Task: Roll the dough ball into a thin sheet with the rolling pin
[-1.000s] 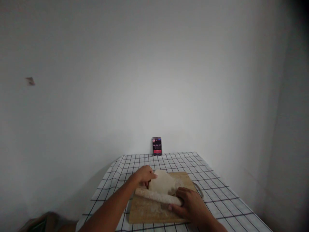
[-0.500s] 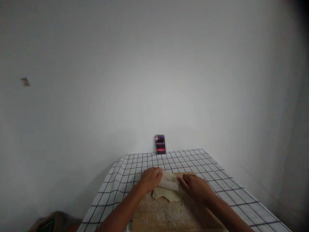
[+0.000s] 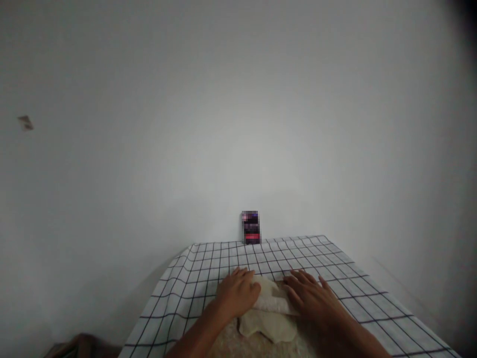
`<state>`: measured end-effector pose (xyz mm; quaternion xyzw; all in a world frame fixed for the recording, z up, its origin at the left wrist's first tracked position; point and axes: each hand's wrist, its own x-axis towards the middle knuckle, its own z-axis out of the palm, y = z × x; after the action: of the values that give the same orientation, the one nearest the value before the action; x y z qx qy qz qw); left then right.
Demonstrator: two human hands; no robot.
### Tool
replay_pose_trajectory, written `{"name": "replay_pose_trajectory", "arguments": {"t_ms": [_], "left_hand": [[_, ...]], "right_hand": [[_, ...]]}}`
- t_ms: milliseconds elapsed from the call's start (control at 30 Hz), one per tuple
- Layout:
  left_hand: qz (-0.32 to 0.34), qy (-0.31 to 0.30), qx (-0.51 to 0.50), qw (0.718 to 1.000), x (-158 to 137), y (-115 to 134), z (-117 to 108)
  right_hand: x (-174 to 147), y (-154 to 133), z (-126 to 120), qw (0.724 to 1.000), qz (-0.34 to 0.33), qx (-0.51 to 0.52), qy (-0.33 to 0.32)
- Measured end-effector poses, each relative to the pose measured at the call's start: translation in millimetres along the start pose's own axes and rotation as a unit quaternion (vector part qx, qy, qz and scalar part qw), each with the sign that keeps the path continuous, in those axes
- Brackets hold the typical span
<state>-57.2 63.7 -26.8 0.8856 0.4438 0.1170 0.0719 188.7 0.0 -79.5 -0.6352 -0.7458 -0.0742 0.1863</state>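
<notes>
A: List the large surfaces. Clock face centred on the dough, 12 toward the wall.
B: Matte, pale grey wall [image 3: 238,124] at 12. Bench [image 3: 361,301] beneath it, covered by a white cloth [image 3: 177,293] with a thin black grid, rippled at 9 to 10. Board [image 3: 257,348]: wood-brown, dusted with pale powder, mostly at 6.

A: State the hands.
B: Left hand [image 3: 238,293] at 10: fingers extended and slightly spread, thumb set off toward 3. Right hand [image 3: 309,296] at 2: fingers fanned, thumb apart. Both cover opposite ends of the rolling pin [image 3: 274,305].

A: Locate the dough [image 3: 268,325].
B: On the board, between the forearms. It is a thin, smooth, cream sheet with a wavy, lobed edge at 6; a further portion shows beyond the pin at 12. The pin is a pale, powdery cylinder lying across the sheet, roughly 9 to 3.

A: Smaller items?
B: Upright dark rectangle [image 3: 252,228] with a red band, near 12 at the bench's far edge; detail pixelated. Small four-sided patch [image 3: 25,123] on the wall, at 10.
</notes>
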Motion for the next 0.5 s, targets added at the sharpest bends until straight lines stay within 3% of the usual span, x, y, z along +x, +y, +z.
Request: {"name": "replay_pose_trajectory", "arguments": {"t_ms": [133,300,400,500], "left_hand": [[-0.055,0.032,0.042,0.997,-29.0,17.6,0.6],[-0.025,0.060,0.010,0.998,-60.3,11.3,28.5],[-0.005,0.065,0.009,0.998,-58.4,6.1,34.5],[-0.018,0.079,0.017,0.997,-38.4,4.0,24.8]], "right_hand": [[-13.8,-2.9,-3.8,0.999,-0.017,0.034,-0.024],[-34.6,-6.8,-6.8,0.999,-0.030,0.037,0.011],[-35.4,-5.2,-5.1,0.998,-0.047,0.039,0.002],[-21.5,-0.8,-1.3,0.998,-0.066,0.019,-0.007]]}}
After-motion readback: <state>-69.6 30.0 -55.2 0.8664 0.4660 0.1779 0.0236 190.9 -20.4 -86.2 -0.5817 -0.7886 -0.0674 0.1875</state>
